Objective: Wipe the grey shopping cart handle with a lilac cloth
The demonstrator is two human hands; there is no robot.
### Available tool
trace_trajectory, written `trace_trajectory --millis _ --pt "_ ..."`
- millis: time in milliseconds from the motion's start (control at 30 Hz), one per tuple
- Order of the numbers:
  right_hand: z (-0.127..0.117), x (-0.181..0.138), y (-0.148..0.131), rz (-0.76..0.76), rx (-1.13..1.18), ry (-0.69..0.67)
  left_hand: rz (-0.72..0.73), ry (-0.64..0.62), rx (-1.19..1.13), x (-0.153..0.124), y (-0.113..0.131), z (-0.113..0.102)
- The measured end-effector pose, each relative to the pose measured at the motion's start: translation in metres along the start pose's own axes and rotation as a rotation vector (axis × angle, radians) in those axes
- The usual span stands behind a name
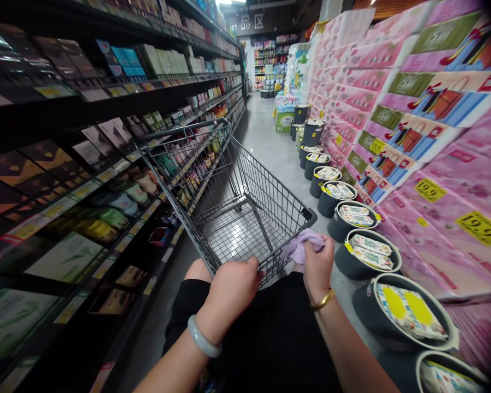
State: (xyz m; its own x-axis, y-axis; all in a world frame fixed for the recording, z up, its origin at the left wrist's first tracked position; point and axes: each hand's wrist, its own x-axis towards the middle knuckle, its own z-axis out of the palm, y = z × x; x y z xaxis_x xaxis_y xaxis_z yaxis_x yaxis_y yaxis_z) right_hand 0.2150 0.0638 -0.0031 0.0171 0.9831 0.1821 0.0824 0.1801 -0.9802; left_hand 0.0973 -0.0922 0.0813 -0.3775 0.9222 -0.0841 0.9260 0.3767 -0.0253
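Note:
A grey wire shopping cart point(265, 218) stands tilted across the view right in front of my knees, with the floor showing through its mesh. My left hand point(236, 289), with a pale bangle at the wrist, is closed around the cart's near rim. At the near right corner, my right hand point(319, 257), wearing a gold bracelet, grips a crumpled lilac cloth point(303, 245) between thumb and fingers. The cloth lies against the cart's rim there. Part of the cart's near side is hidden behind my hands.
Shelves of boxed goods point(65, 256) line the left side. Along the right runs a row of dark buckets point(343, 270) holding wipe packs, close to the cart. Behind them rise stacked pink tissue packs point(433, 180). A grey aisle floor point(262, 125) stretches ahead.

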Motion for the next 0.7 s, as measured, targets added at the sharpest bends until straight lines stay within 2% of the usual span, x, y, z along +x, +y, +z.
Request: trace_trajectory --millis 33,67,133,167,200,233,333,367,467,533,700 --pt "0.000 0.001 -0.007 -0.097 -0.015 -0.010 0.008 -0.001 0.001 0.000 0.000 0.000" --pt "0.001 -0.001 -0.015 -0.233 -0.035 -0.086 0.016 0.000 -0.001 -0.001 0.000 0.001" --pt "0.002 -0.009 -0.029 -0.540 -0.094 -0.352 0.021 0.010 -0.011 -0.002 -0.001 0.001" --pt "0.002 -0.011 -0.034 -0.663 -0.138 -0.472 0.019 0.015 -0.014 -0.002 0.000 0.001" --pt "0.002 -0.012 -0.039 -0.735 -0.189 -0.538 0.015 0.018 -0.014 -0.002 0.000 0.000" --pt "0.001 -0.011 -0.042 -0.750 -0.243 -0.539 0.011 0.019 -0.012 -0.003 0.000 0.000" --pt "0.000 -0.003 -0.050 -0.623 -0.373 -0.399 0.014 0.015 -0.003 -0.003 0.001 -0.001" --pt "0.000 -0.003 -0.052 -0.604 -0.406 -0.415 0.014 0.016 -0.006 -0.003 0.001 -0.001" --pt "0.000 -0.006 -0.061 -0.698 -0.445 -0.672 0.002 0.021 -0.024 -0.003 0.000 -0.001" --pt "-0.001 -0.003 -0.065 -0.731 -0.466 -0.766 -0.002 0.028 -0.025 -0.004 0.000 0.000" --pt "-0.001 0.010 -0.070 -0.608 -0.692 -0.535 0.001 0.048 -0.004 -0.004 0.000 0.002"
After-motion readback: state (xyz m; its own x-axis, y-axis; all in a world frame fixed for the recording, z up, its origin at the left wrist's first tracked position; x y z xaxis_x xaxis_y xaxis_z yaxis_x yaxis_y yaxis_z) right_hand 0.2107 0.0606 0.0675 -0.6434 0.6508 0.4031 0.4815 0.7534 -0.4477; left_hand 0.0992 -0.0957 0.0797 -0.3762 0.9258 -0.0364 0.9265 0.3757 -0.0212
